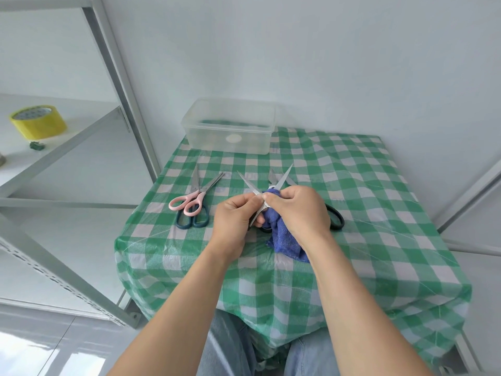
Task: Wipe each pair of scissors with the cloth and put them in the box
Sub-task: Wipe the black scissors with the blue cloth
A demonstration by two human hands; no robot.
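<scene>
Box standing open-topped. Tablecloth strip directly before box lying bare. Further before box: leftward, pink scissors lying over teal scissors; centre, held scissors spreading blades upward. Right of box, tablecloth stretching bare.

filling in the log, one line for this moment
step: wipe | left hand: grips open scissors | right hand: pinches blue cloth on them

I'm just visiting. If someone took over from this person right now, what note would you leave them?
Left hand holds an open pair of scissors; right hand grips the blue cloth on one blade.
Pink-handled scissors, teal-handled scissors and black-handled scissors lie on the table.
The clear box shows no scissors inside.
To do: finish wiping, box this pair, then the other three.
</scene>
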